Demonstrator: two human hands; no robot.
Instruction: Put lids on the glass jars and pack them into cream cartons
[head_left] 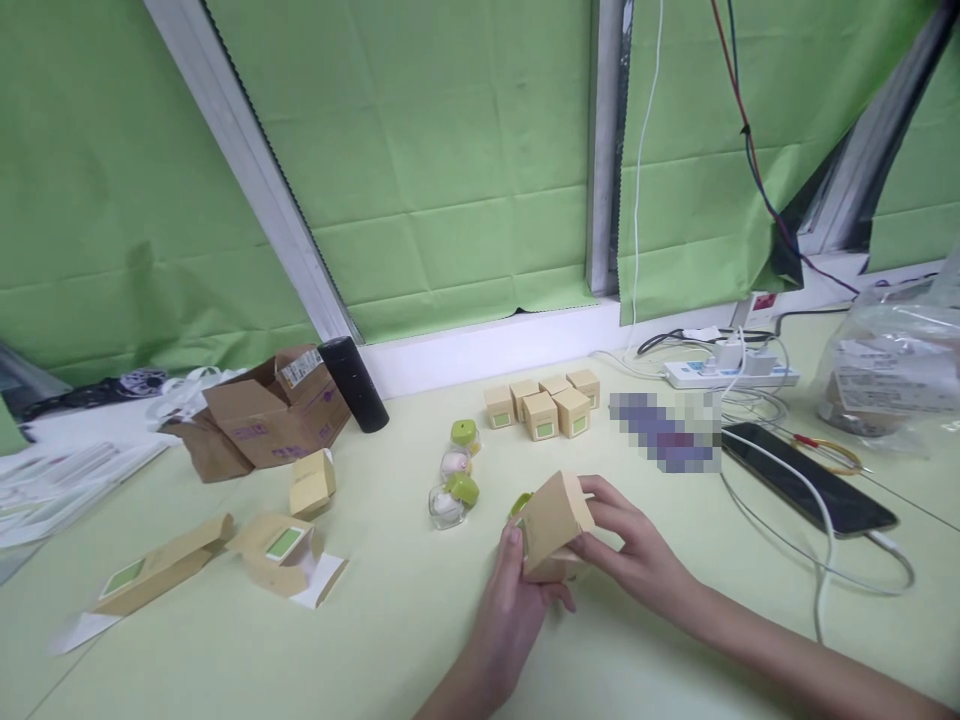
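The person's left hand and right hand pinch a tan box, tilted, between them over the surface. Beyond it, 6 closed boxes stand clustered; green-lidded jars sit leftward.

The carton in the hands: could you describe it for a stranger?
On the pale green table, look right of the clear jars. The tan carton is between left hand and right hand. Unlike the six cartons standing behind, it is held tilted.
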